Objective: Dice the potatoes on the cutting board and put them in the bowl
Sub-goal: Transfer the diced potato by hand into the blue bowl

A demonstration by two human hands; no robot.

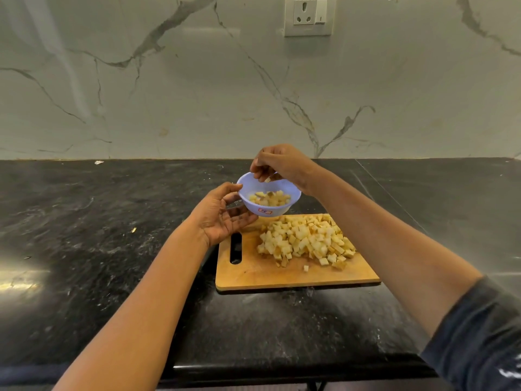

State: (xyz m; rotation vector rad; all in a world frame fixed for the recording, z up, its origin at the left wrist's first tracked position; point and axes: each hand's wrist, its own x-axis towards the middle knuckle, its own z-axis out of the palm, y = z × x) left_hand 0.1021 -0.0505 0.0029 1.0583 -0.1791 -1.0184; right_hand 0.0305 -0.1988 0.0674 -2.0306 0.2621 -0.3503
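Transfer step under way, dicing looking done. Left hand [222, 218] cupping bowl [269, 197] above cutting board's [282, 275] far-left corner. Right hand [277, 165] pinching potato cube over bowl. Most diced potatoes [306, 241] piled on board, mid-counter [98, 221]. Next: drop cube, gather more.

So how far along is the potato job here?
Dicing looks done: a pile of cubes lies on the cutting board, no whole potato in view. Transfer is under way: the left hand holds the bowl, partly filled, while the right hand pinches a cube over it. Most of the pile is left to move.
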